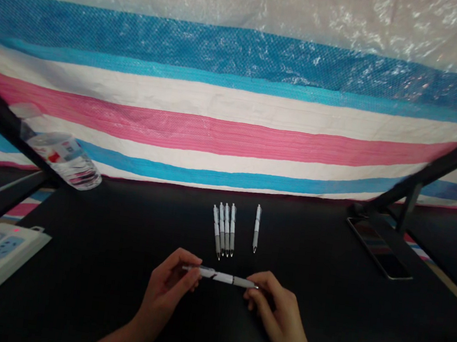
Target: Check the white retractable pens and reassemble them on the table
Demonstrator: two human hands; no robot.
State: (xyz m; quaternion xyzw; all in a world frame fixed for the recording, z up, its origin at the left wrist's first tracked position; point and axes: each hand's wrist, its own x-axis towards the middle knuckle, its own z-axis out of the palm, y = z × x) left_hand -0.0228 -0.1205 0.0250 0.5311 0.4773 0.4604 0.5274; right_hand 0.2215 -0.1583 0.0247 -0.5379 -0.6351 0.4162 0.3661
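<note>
Head view: left hand (166, 295) and right hand (275, 316) clamp opposite ends of a slim white-and-grey pen (219, 276) above a black tabletop (122, 224).

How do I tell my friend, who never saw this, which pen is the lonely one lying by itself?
Find the black tabletop and the white pen held between the left hand and right hand. Beyond it lie four side-by-side white pens. Yours is the lone pen, just right of those four, with a gap around it and no hand on it.
</note>
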